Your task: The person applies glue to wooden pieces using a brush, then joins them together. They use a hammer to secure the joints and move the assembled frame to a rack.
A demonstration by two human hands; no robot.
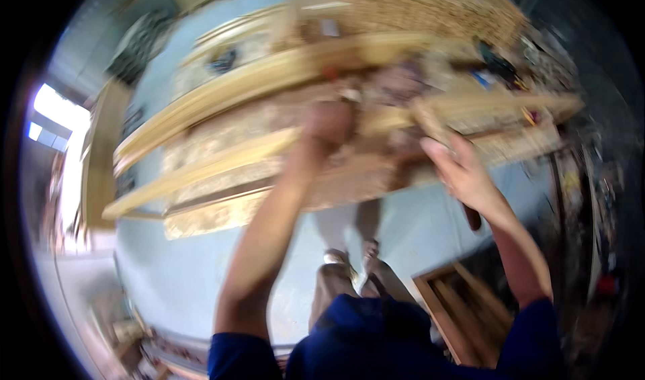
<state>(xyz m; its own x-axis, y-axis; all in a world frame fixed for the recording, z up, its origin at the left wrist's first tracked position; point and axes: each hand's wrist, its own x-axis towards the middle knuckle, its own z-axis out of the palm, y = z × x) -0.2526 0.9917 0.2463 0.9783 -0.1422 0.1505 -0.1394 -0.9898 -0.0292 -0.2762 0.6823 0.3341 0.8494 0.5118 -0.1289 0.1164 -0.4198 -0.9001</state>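
Two long pale wooden beams lie across a workbench (208,212): a far beam (222,88) and a near beam (222,168). My left hand (329,121) is over the middle of the near beam, at its far side. It looks closed, but motion smears its fingers, and anything in them cannot be made out. My right hand (460,175) is closed around a wooden stick-like tool (430,121), just in front of the near beam's right part. The tool's pale end points away toward the beam, and a dark brown end shows below my hand. Blur hides its exact kind.
A dark power-tool-like object (496,61) and a blue item (484,79) lie at the bench's far right. Stacked pale wood (430,10) stands behind. A wooden frame (433,292) is on the pale blue floor (295,299) by my right leg.
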